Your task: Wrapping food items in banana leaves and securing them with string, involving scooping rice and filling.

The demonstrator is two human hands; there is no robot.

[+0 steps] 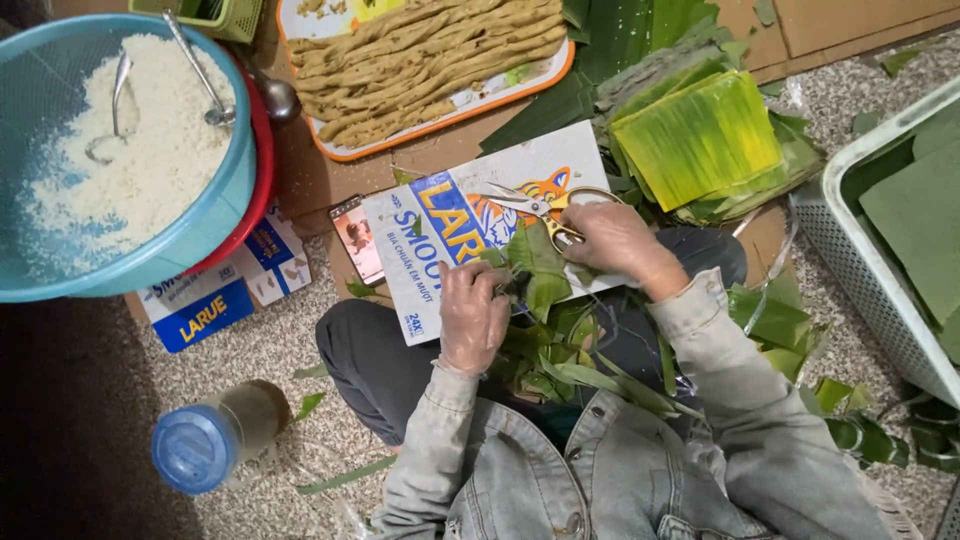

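1. The right hand (pixel 618 243), in a thin clear glove, has its fingers closed through the handles of a pair of scissors (pixel 540 212); the blades stand open and point left.
2. The left hand (pixel 472 315), gloved too, is closed on a piece of green leaf (pixel 538 268), which it holds up just under the scissor blades.
3. Both hands work over a flat white cardboard sheet (pixel 440 285) that lies across the person's lap.
4. Leaf scraps (pixel 560 360) lie piled on the lap below the hands.
5. A stack of folded yellow-green leaves (pixel 700 135) lies just beyond the right hand.
6. Farther off stand a tray of tan sticks (pixel 430 50), a blue bowl of white rice (pixel 110 160), a blue-lidded jar (pixel 215 435) and a grey basket (pixel 880 280).
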